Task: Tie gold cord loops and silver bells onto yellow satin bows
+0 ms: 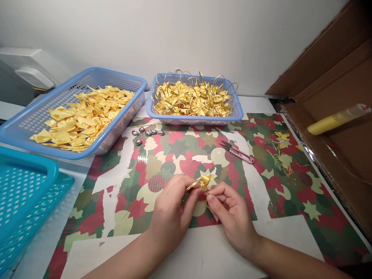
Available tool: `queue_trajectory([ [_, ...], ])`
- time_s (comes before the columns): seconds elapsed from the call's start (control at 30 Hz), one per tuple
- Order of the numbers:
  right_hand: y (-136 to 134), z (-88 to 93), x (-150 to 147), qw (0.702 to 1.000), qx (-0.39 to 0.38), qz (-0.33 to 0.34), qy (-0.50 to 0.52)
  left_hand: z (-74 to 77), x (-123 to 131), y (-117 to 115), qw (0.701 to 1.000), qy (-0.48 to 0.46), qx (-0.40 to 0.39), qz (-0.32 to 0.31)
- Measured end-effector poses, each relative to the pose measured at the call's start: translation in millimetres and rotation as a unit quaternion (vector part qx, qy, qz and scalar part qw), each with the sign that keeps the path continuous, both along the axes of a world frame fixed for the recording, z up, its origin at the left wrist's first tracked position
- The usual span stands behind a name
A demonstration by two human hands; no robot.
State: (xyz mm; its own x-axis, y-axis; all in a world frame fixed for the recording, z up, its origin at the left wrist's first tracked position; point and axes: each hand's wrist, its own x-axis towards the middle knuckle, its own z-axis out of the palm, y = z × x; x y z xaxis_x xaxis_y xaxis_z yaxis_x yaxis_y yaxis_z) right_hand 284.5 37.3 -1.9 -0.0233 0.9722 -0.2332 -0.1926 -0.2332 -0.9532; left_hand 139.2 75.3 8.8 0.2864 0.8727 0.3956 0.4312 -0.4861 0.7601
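Near the front middle of the table, my left hand point(174, 205) pinches a thin gold cord loop point(192, 186) between thumb and fingers. A yellow satin bow point(207, 179) sits at the cord's end, between my two hands. Just right of the bow, my right hand point(232, 213) is closed, thumb against index finger, on a thin thread below the bow. The thread hangs down past the right palm and is hard to make out. Several silver bells point(148, 132) lie farther back on the patterned paper point(180, 147).
Yellow bows fill part of a blue basket point(116, 75) at left; a second blue basket point(193, 119) holds bows with gold loops. Pink thread snips point(238, 153) lie right of centre, thread scraps point(280, 159) beyond. A teal basket point(55, 170) stands front left, cardboard point(334, 116) at right.
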Motion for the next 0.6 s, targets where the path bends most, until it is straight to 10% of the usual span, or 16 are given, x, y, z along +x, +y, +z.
queue_trajectory([
  [0.6, 3, -1.2, -6, 0.998, -0.026, -0.051, 0.015, -11.3, 16, -2, 0.999, 0.008, -0.024, 0.045],
])
